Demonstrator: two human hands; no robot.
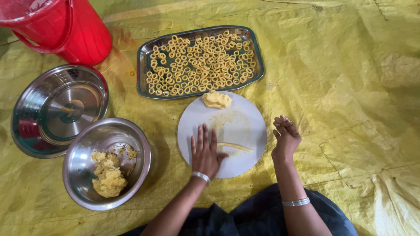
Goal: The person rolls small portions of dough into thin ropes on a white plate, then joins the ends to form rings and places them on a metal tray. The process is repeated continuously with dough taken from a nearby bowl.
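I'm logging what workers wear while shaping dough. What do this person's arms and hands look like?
Both forearms are bare, with no sleeves and no gloves. The left hand has a silver bangle at the wrist. The right hand has a silver bangle further down the forearm. No rings can be made out. Dark cloth covers the lap.

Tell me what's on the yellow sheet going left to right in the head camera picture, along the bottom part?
Steel bowl with dough lumps → left hand → thin dough strip on the round white board → right hand, lifted just off the board's edge.
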